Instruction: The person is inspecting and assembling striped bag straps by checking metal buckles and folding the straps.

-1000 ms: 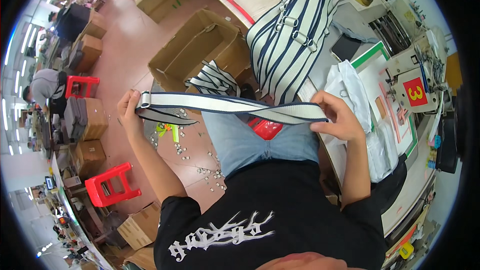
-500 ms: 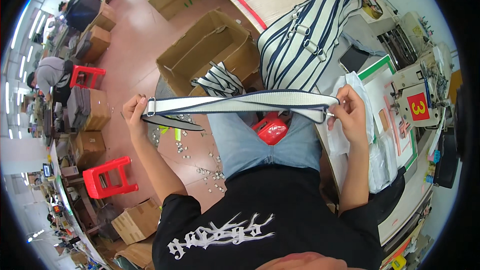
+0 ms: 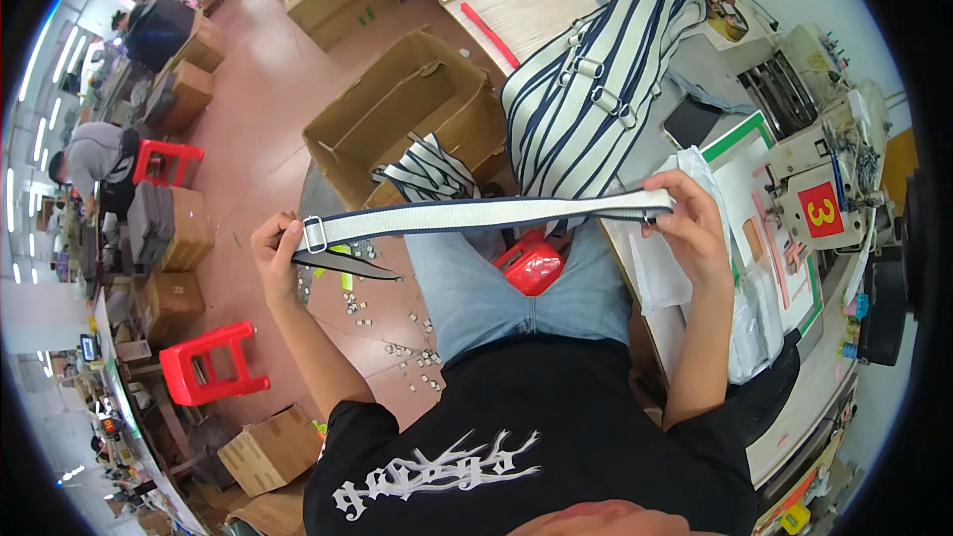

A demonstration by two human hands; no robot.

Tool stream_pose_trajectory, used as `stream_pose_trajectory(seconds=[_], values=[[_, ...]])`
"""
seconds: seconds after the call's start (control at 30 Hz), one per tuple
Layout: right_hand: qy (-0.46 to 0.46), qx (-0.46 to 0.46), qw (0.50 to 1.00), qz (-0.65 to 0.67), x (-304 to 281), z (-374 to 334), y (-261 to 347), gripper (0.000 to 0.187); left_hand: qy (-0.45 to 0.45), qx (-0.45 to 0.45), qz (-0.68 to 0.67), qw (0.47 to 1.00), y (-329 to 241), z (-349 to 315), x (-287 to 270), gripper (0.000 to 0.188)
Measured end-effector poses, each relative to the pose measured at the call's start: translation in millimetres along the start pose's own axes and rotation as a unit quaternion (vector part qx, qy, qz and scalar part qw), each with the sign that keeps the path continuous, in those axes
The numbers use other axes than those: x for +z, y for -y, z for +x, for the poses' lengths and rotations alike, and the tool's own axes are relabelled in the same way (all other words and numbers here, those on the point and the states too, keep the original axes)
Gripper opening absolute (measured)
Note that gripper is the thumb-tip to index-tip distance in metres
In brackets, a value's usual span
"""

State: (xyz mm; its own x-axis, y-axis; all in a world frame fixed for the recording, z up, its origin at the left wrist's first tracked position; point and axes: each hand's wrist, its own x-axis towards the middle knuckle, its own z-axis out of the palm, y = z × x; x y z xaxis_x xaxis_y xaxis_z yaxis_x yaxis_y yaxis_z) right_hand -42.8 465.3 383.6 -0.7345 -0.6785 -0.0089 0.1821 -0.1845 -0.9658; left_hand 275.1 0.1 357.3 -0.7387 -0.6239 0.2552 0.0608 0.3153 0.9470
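Observation:
A white webbing strap (image 3: 457, 215) with dark blue edges stretches across above my lap. My left hand (image 3: 277, 246) grips its left end beside a metal slide buckle (image 3: 315, 234), and a loose dark-edged tail hangs below that hand. At the other end my right hand (image 3: 687, 223) pinches the strap between thumb and fingers; the layers look gathered there. Beyond it, a thick pile of similar striped straps (image 3: 586, 99) with metal buckles lies over the table.
An open cardboard box (image 3: 347, 129) stands on the floor ahead, with a bundle of striped straps (image 3: 433, 171) at its near edge. To the right are a sewing machine (image 3: 819, 199), a phone (image 3: 692, 122) and plastic bags (image 3: 749, 328). A red stool (image 3: 213, 362) stands left.
The strap's left end has dropped slightly with my left hand. Its folded layers, spread apart before, now lie closer together toward my right hand. The view has shifted a little.

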Motion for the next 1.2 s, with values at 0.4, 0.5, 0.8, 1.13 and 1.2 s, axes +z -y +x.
stream_pose_trajectory(seconds=[0.4,0.5,0.8,1.13,1.2], values=[[-0.025,0.016,0.965,-0.262,-33.3,38.0,58.3,0.031,-0.035,0.110,0.042,0.992,4.8,50.6,24.9,0.016],[-0.064,-0.043,0.935,-0.346,-54.3,71.2,85.9,0.021,-0.027,0.114,0.046,0.992,3.3,63.5,48.6,0.013],[-0.286,-0.190,0.923,-0.173,-149.5,235.1,122.6,0.029,0.219,0.014,-0.010,0.976,14.1,28.8,205.4,0.014],[-0.449,-0.137,0.844,-0.260,-285.4,389.1,95.5,0.038,0.434,-0.119,-0.144,0.881,-29.8,-31.9,277.5,0.017],[-0.463,-0.183,0.827,-0.259,-293.0,411.1,93.7,0.038,0.388,-0.101,-0.167,0.901,-34.9,-26.1,279.1,0.017]])
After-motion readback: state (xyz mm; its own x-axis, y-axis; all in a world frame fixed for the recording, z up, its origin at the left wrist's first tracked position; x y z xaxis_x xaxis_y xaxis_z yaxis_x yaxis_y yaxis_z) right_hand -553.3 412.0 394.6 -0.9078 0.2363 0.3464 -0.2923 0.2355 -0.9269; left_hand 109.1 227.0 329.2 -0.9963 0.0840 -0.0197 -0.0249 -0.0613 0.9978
